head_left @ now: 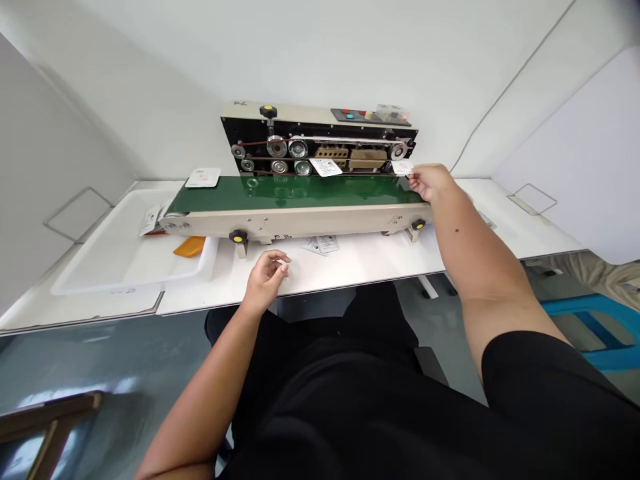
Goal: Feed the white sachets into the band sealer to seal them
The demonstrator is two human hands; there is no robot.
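A white bench [360, 263] carried a black-fronted machine [320, 125] with a green belt [310, 195]. The left hand [266, 279], loosely curled around nothing, was near the front edge; the right hand [432, 181] pinched a small white packet [401, 167] at the belt's right end.

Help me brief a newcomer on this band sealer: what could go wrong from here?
The right hand pinches a white packet just below the right-end pulley, so it might get nipped if it strays closer. The middle packet looks askew to the green conveyor belt, so it could jam or seal crookedly. The left-end packet might drop off and miss the white plastic tub.
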